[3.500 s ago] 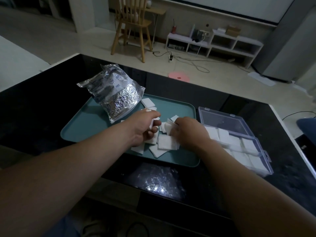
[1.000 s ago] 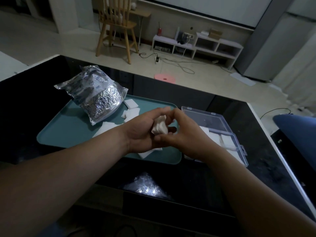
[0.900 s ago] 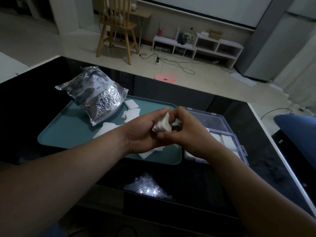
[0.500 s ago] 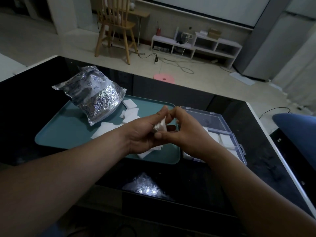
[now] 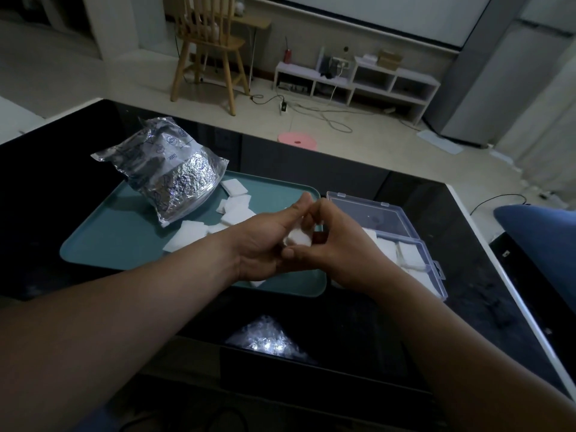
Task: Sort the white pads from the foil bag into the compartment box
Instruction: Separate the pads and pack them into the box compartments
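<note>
My left hand (image 5: pixel 265 238) and my right hand (image 5: pixel 339 241) meet above the teal tray's (image 5: pixel 103 244) right end, both pinching a small stack of white pads (image 5: pixel 299 236) between fingers and thumbs. Several loose white pads (image 5: pixel 232 213) lie on the tray beside the crinkled foil bag (image 5: pixel 168 169), which leans at the tray's far left. The clear compartment box (image 5: pixel 433 269) sits right of the tray with its lid (image 5: pixel 367 213) open; white pads (image 5: pixel 411 255) fill the compartments that show. My right hand hides part of the box.
The tray and box rest on a black glossy table (image 5: pixel 467 307) with a white edge at the right. A blue cushion (image 5: pixel 542 244) lies off the table's right side. A wooden chair (image 5: pixel 208 48) and a low white shelf stand far behind.
Earlier both hands were down on the tray gathering pads. They then lifted a small stack above the tray; over the last second they keep working it between the fingertips, barely shifting.
</note>
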A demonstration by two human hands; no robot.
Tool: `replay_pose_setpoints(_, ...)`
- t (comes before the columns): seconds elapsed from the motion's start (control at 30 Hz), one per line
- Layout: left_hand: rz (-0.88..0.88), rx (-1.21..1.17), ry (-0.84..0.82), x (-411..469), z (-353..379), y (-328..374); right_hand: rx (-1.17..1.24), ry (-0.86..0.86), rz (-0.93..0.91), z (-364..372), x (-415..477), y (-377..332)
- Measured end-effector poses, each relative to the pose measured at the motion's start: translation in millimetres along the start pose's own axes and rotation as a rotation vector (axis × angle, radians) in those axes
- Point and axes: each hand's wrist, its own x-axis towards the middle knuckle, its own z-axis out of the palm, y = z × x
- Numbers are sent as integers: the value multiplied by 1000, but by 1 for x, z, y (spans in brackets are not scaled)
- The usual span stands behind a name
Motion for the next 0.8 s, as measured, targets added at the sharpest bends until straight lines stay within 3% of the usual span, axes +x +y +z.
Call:
replay_pose_setpoints(0.07,-12,-13,21,4,3,-2,-95,42,-24,1,0,0)
replay_pose_setpoints(0.37,-14,-94,6,12,12,-5,-51,72,4,-7,-3,2)
replay_pose_setpoints(0.57,-25,-129,70,21,17,-10,-146,84,-3,-14,-9,1)
replay_pose_setpoints(0.8,42,-113,158,45,36,-10,-267,282,3,-26,-20,16)
